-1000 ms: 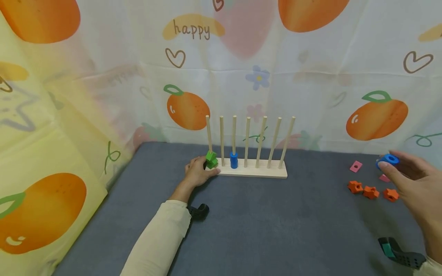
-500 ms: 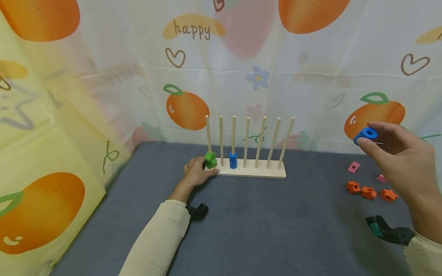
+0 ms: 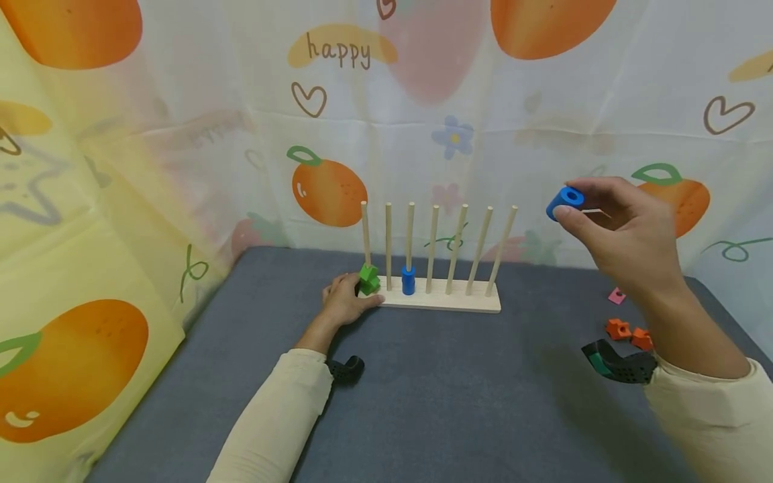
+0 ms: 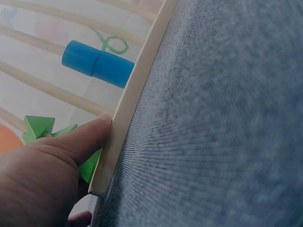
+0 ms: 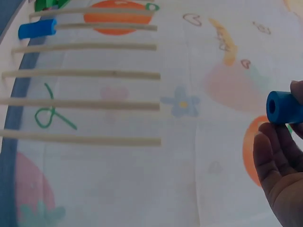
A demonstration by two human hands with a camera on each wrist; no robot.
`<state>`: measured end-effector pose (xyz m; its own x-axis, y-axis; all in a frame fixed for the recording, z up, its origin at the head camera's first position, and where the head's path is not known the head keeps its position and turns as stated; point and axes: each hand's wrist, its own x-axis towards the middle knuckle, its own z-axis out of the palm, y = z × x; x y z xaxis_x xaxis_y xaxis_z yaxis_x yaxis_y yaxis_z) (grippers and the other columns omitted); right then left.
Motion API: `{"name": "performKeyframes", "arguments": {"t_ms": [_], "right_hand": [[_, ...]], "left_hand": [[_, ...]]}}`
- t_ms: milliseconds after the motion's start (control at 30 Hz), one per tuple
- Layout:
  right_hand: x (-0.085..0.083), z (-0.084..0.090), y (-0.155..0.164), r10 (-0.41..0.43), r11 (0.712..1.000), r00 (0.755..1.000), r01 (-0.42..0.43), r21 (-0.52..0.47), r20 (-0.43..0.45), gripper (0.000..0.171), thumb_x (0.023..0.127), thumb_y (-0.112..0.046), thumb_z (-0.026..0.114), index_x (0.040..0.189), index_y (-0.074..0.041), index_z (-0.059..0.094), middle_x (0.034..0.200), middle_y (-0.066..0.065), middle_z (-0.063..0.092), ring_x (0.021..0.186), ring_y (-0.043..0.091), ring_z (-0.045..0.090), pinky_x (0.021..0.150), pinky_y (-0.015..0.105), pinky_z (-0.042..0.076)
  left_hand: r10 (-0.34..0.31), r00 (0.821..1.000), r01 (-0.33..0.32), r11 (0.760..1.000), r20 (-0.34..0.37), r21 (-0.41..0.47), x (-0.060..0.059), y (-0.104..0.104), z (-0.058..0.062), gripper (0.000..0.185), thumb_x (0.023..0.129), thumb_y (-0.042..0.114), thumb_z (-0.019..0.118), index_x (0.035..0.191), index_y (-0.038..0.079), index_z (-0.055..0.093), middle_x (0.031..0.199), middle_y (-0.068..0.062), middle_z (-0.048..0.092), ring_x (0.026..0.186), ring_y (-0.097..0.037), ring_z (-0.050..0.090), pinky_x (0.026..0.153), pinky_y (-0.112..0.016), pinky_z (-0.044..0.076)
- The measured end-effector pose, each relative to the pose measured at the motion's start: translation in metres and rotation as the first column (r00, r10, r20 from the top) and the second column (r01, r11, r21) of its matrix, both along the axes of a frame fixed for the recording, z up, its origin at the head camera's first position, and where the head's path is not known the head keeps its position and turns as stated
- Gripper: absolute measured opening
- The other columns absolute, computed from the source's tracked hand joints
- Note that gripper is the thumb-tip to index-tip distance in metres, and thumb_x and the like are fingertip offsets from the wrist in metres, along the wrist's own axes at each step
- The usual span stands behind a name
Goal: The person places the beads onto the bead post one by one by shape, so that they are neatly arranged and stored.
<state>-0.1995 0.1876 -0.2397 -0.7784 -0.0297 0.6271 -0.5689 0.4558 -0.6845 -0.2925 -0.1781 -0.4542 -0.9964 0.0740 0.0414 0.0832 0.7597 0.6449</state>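
A wooden peg board (image 3: 447, 304) with a row of several upright pegs stands on the grey table. Green angular beads (image 3: 369, 279) sit at the foot of its leftmost peg. On the third peg are two stacked blue cylinder beads (image 4: 97, 63), their seam visible in the left wrist view. My left hand (image 3: 345, 300) grips the board's left end, thumb on the front edge; its other fingers are mostly hidden. Raised to the right of the pegs, my right hand (image 3: 634, 231) pinches a blue cylinder bead (image 3: 564, 203) between thumb and fingers. The bead's hole shows in the right wrist view.
Orange star-shaped beads (image 3: 619, 329) and a pink bead (image 3: 616, 296) lie on the table at the right, partly behind my right forearm. A printed cloth (image 3: 241, 168) hangs close behind the board. Black wrist mounts (image 3: 622, 365) stick out from both wrists.
My right hand has lifted the blue cylinder bead from above the loose beads and carried it up and left toward the pegs. The left hand and the board have stayed put.
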Motion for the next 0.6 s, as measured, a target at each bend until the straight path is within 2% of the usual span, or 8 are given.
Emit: {"name": "performKeyframes", "arguments": {"t_ms": [167, 267, 367, 600], "right_hand": [[-0.009, 0.002, -0.017, 0.025, 1.000, 1.000, -0.025, 0.009, 0.016, 0.032, 0.085, -0.006, 0.074, 0.117, -0.003, 0.068, 0.094, 0.001, 0.069, 0.079, 0.011, 0.067, 0.074, 0.017, 0.049], [-0.015, 0.003, -0.028, 0.049, 0.999, 0.997, -0.049, 0.003, 0.053, 0.033, 0.087, -0.010, 0.073, 0.119, -0.004, 0.067, 0.096, -0.002, 0.070, 0.084, 0.009, 0.067, 0.077, 0.018, 0.049], [-0.023, 0.005, -0.040, 0.088, 0.996, 0.993, -0.088, -0.006, 0.072, 0.035, 0.088, -0.012, 0.071, 0.121, -0.002, 0.065, 0.099, 0.001, 0.069, 0.088, 0.010, 0.066, 0.079, 0.020, 0.049], [-0.045, 0.004, -0.070, 0.157, 0.987, 0.986, -0.158, 0.019, 0.057, 0.032, 0.090, -0.013, 0.069, 0.119, 0.000, 0.065, 0.103, 0.009, 0.068, 0.088, 0.014, 0.064, 0.079, 0.024, 0.050]], "left_hand": [[-0.001, 1.000, 0.001, 1.000, -0.001, -0.004, 0.000, 0.001, -0.001, 0.068, 0.084, 0.043, 0.074, 0.139, 0.009, 0.051, 0.139, -0.013, 0.049, 0.133, -0.033, 0.029, 0.102, -0.049, 0.015], [0.000, 1.000, 0.000, 1.000, 0.003, 0.000, 0.000, 0.001, 0.000, 0.069, 0.084, 0.043, 0.075, 0.139, 0.009, 0.051, 0.139, -0.013, 0.049, 0.132, -0.033, 0.030, 0.102, -0.049, 0.015], [0.001, 1.000, -0.001, 1.000, -0.003, 0.003, -0.001, 0.001, 0.000, 0.070, 0.084, 0.042, 0.075, 0.140, 0.008, 0.051, 0.139, -0.014, 0.049, 0.132, -0.034, 0.030, 0.102, -0.050, 0.015], [0.004, 1.000, -0.004, 1.000, 0.001, 0.012, -0.002, 0.000, 0.001, 0.065, 0.084, 0.041, 0.075, 0.136, 0.009, 0.054, 0.137, -0.013, 0.050, 0.132, -0.033, 0.030, 0.102, -0.050, 0.015]]}}
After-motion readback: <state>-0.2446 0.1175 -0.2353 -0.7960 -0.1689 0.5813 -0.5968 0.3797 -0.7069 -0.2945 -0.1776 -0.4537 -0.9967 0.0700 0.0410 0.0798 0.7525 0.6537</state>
